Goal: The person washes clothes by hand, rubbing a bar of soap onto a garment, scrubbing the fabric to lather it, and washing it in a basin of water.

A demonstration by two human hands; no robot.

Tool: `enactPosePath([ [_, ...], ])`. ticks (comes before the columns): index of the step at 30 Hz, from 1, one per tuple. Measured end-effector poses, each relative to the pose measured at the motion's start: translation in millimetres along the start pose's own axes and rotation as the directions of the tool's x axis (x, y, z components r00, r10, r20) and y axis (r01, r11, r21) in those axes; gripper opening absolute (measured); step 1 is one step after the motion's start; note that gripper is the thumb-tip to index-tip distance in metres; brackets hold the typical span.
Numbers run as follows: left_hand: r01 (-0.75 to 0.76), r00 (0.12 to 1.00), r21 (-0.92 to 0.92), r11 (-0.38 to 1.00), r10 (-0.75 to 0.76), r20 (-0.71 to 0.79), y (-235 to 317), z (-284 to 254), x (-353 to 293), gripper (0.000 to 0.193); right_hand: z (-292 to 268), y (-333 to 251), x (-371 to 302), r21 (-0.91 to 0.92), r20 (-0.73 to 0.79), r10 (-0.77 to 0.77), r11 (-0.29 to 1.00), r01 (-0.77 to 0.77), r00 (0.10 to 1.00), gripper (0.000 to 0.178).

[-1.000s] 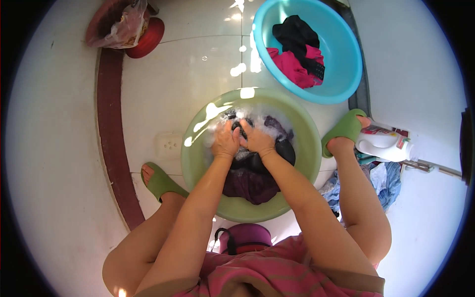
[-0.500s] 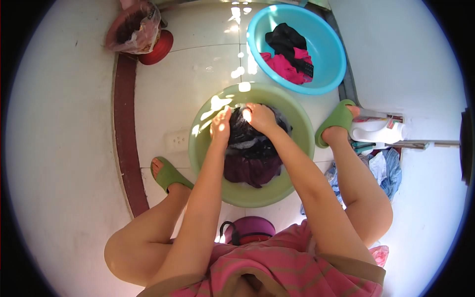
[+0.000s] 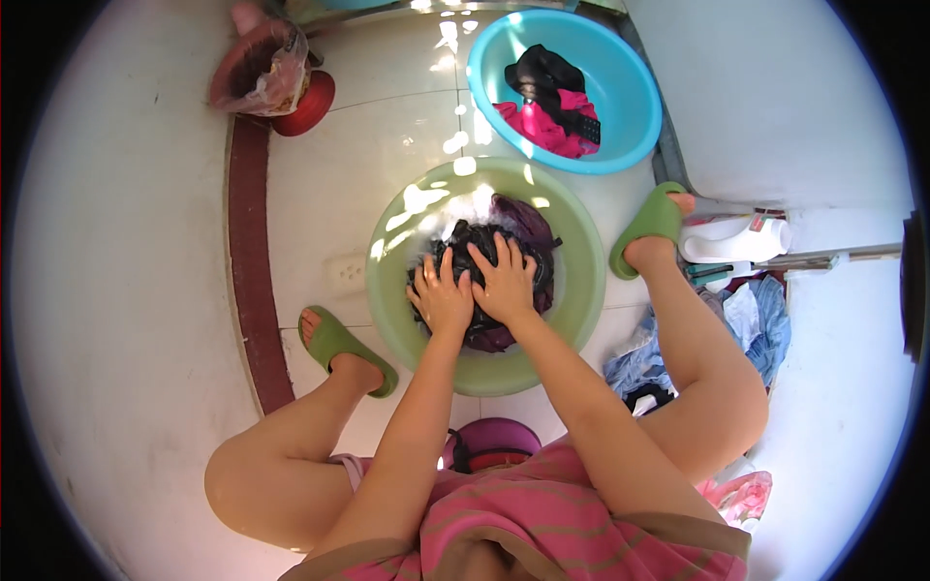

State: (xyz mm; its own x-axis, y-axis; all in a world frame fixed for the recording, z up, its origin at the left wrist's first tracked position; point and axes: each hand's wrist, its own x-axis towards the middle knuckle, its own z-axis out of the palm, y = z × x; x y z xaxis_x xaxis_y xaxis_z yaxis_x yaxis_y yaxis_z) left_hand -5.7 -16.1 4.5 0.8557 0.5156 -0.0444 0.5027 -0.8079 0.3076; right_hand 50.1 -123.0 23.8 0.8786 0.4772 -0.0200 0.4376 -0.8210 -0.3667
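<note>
Checking in on the head cam feed. Both hands are down flat on the wet laundry now: left hand (image 3: 441,298) and right hand (image 3: 504,283) side by side, touching each other, palms pressing with fingers spread, not clenched around anything. They sit on top of the dark clothes (image 3: 494,271), a black and purple-ish bundle lying in the middle of the green basin (image 3: 387,290), with some suds showing at the far side of the pile.

What changed: a second ago the hands were up at the far rim of the pile, bunched together and gripping the fabric in the foam, and half a second ago they were apart and lifted a bit, with light glinting off the water. Now they've come nearer and dropped onto the heap. My read is that the scrubbing stroke has turned into a push-down, kneading the bundle under the water, so the wash looks mid-cycle rather than wrapping up. Nothing has left the green basin.

Around it: the blue basin (image 3: 620,107) sits far right with black and pink garments (image 3: 547,102) in it. A white bottle (image 3: 731,239) lies on its side to the right, just past the foot in the green slipper (image 3: 647,228). There's a heap of blue clothes (image 3: 751,329) on the floor on the right, and a red bowl (image 3: 302,105) with a plastic bag far left. The other green slipper (image 3: 339,344) is on the left, just beside the basin.
</note>
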Motion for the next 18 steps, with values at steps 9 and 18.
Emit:
enactPosePath([
  [9, 0.215, 0.784, 0.073, 0.974, -0.216, 0.582, 13, 37, 88, 0.038, 91, 64, 75, -0.103, 0.407, -0.09, 0.984, 0.144, 0.909, 0.045],
  [18, 0.078, 0.958, -0.022, 0.997, -0.069, 0.278, 17, 29, 91, 0.044, 81, 66, 85, -0.037, 0.082, -0.015, 0.999, 0.018, 0.997, 0.046],
])
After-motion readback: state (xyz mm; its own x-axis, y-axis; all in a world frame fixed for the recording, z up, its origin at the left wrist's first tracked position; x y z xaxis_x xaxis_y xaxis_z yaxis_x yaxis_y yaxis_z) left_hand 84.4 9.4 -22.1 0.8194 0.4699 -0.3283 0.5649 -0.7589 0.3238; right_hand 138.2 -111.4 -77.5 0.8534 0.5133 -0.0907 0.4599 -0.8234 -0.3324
